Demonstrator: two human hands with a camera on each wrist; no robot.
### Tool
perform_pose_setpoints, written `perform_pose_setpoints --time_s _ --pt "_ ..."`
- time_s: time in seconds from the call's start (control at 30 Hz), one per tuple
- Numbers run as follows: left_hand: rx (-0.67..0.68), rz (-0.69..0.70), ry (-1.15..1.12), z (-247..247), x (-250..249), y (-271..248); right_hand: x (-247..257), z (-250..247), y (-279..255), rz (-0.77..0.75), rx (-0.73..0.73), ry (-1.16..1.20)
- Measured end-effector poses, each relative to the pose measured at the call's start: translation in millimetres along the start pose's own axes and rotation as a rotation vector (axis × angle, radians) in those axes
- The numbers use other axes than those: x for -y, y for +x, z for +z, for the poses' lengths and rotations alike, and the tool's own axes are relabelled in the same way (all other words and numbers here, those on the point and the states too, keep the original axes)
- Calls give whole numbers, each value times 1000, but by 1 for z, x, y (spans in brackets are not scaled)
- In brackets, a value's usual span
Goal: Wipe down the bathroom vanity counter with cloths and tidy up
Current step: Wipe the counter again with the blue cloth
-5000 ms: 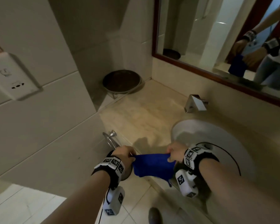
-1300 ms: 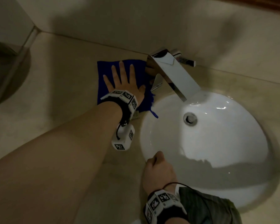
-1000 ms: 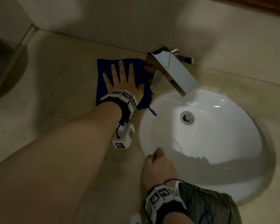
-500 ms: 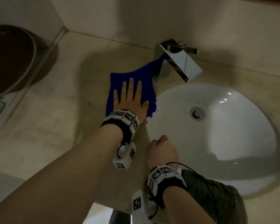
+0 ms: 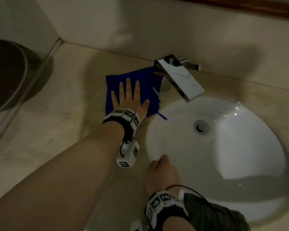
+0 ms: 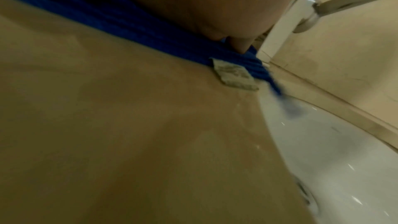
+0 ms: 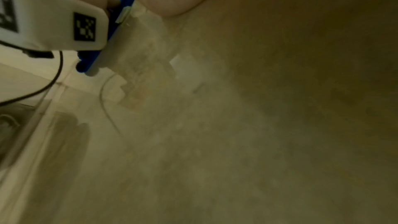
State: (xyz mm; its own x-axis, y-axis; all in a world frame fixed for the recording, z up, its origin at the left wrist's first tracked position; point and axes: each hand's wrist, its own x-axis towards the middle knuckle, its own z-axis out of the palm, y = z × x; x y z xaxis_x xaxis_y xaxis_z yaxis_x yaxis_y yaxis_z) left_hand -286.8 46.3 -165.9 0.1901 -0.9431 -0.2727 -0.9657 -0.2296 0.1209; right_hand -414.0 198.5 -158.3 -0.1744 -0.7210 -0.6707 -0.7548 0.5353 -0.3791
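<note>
The left hand [image 5: 130,95] lies flat, palm down, its 4 fingers [image 5: 128,84] straight and spread, thumb out to the side, forearm stretched forward. The right hand [image 5: 162,172] sits nearer the body, fingers seemingly curled under in a loose fist.

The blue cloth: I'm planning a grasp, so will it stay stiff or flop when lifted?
The blue cloth probably flops: it lies flat under the left hand, its edge rumpled. Likely light; a loose thread trails over the sink rim.
</note>
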Motion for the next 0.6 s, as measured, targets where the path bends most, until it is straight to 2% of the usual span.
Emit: perform_pose_setpoints --time_s 0.3,0.6 --pt "11 36 4 -21 2 65 6 -2 -3 52 -26 -52" --pt "-14 106 23 -20 8 71 10 -1 -10 54 -94 -118"
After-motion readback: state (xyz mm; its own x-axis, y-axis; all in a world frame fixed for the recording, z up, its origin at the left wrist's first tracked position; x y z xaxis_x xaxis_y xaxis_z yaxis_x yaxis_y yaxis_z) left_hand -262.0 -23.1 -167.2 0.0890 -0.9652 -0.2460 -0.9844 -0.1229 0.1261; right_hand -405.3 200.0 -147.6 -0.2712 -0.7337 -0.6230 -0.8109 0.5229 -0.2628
